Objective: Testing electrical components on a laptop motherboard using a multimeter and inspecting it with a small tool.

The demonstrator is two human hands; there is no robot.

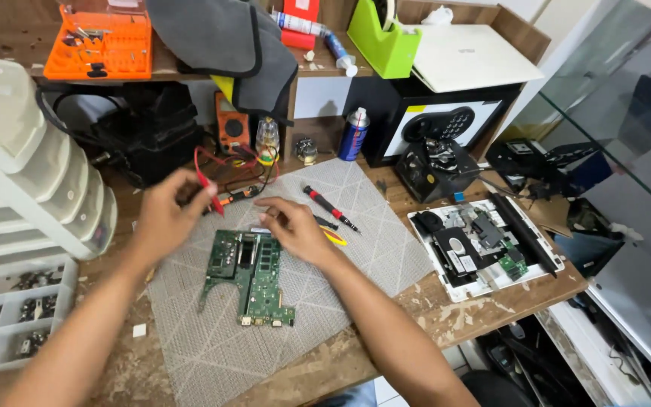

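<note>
A green circuit board (250, 277) lies on a grey patterned mat (212, 347) in the middle of the wooden bench. My left hand (166, 215) hovers just left of the board's top edge and holds a red multimeter probe (207, 183) between the fingers. My right hand (294, 228) rests at the board's upper right corner, fingers curled over a black probe and touching the board. Red and black leads (246, 160) run back from the probes to an orange multimeter (232, 126) under the shelf.
A red-and-black screwdriver (330, 208) lies on the mat. An opened laptop base (484, 245) sits at the right. White parts drawers (28, 196) stand left. A spray can (353, 134), a black safe (446, 124) and a green tape dispenser (382, 41) stand behind.
</note>
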